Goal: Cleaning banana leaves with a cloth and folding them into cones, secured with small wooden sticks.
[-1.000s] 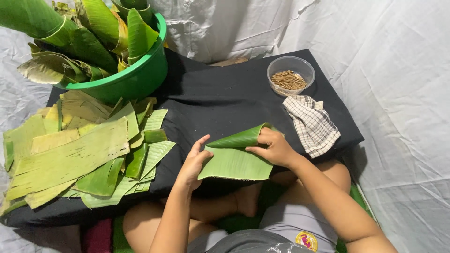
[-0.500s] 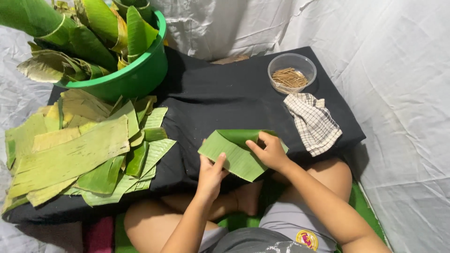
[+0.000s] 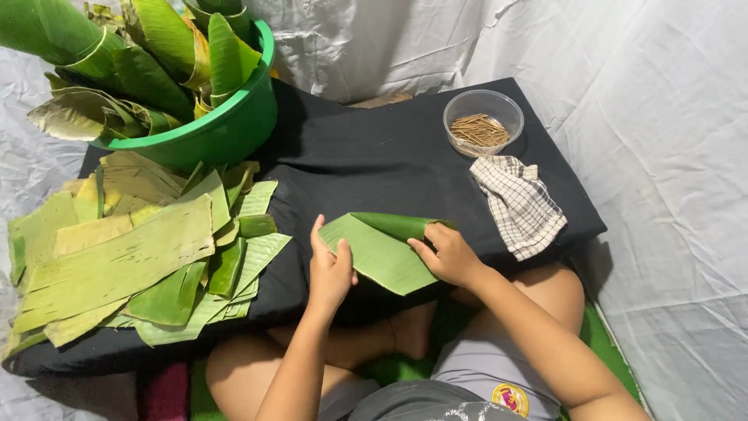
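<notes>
A green banana leaf piece (image 3: 382, 249), partly folded over at its far edge, lies on the black cloth-covered table (image 3: 366, 156) in front of me. My left hand (image 3: 329, 269) grips the leaf's left edge with the thumb on top. At the right side of the leaf, my right hand (image 3: 448, 253) presses on the folded part. Both hands hold this same leaf.
A pile of cut banana leaf strips (image 3: 132, 249) covers the table's left side. A green basin (image 3: 214, 129) with rolled leaves stands at the back left. At the back right sit a clear bowl of small sticks (image 3: 481, 121) and a checked cloth (image 3: 518, 204). White sheeting surrounds the table.
The leaf went from a rolled cone to a flatter fold. My left hand moved right onto the leaf's left edge; my right hand stayed on the folded part.
</notes>
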